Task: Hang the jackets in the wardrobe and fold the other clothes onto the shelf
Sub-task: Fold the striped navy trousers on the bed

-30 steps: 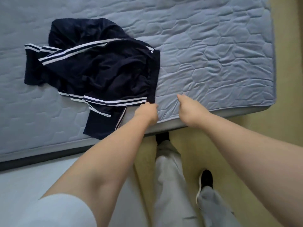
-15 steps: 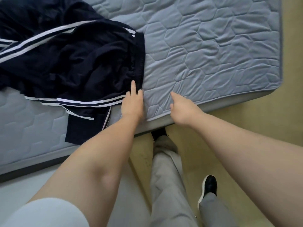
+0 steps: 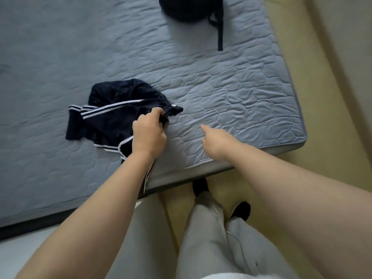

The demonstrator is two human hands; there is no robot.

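Head view. The left hand (image 3: 149, 135) is gripping a crumpled dark navy fabric garment with white side stripes (image 3: 112, 117), its fingers curling round a bunched fold at the garment's right edge. The garment is lying on a grey-blue quilted mattress (image 3: 231, 87), spreading out to the left of and beyond the left hand, with one striped end trailing under the left forearm over the mattress's near edge. The right hand (image 3: 218, 143) is hovering just right of the left hand, apart from the garment, with one finger pointing forward; its other fingers are tucked out of sight, so whether they are closing on anything cannot be told. A second dark bundle of cloth with a trailing strap (image 3: 187, 9) is lying on the mattress well beyond both hands. Below the forearms, light grey trouser legs (image 3: 201, 238) and black shoes (image 3: 240, 211) are standing on a pale yellow floor (image 3: 322, 137).
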